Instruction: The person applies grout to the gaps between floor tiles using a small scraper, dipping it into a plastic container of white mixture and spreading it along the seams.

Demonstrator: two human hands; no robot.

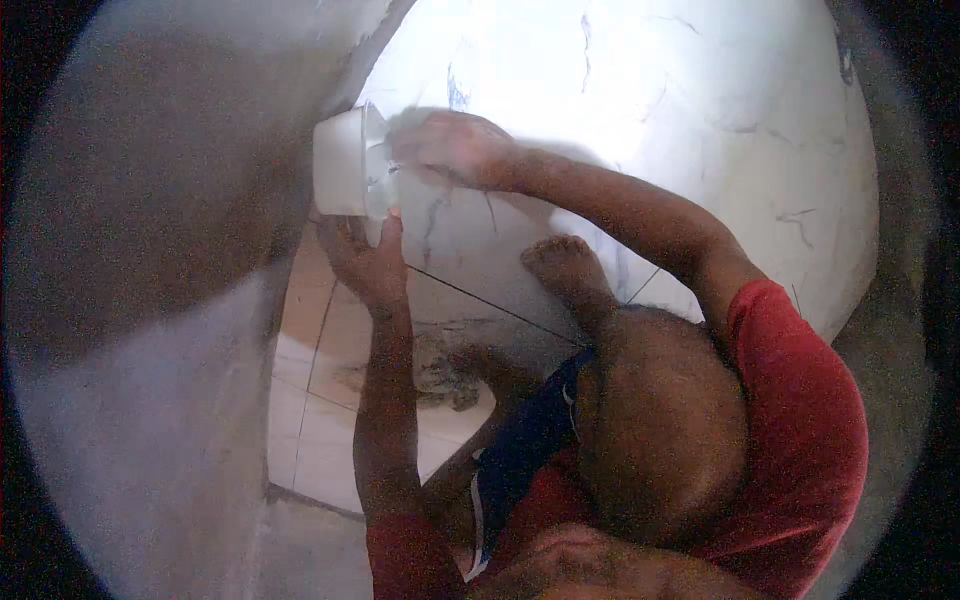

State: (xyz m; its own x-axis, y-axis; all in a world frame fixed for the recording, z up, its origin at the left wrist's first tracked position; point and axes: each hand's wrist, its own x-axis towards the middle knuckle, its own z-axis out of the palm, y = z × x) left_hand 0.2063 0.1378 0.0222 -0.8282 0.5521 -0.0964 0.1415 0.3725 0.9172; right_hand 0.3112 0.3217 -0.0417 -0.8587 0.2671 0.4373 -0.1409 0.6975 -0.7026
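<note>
A white plastic tub (340,165) is tipped on its side near the wall, its open mouth facing right. My left hand (365,262) grips it from below, with the thumb up along the rim side and the other fingers partly hidden behind it. At the tub's mouth is my right hand (455,148), slightly blurred, its fingers curled in toward the opening. Whatever those fingers hold, if anything, cannot be made out. Some small dark specks show inside the tub's rim.
A rough grey wall (150,200) rises close on the left. Below lies a pale marbled tile floor (680,120), brightly lit toward the far side. My bare feet (565,262) and bent knee (660,420) take up the near middle. A dark smudge (445,385) marks the tiles between my arms.
</note>
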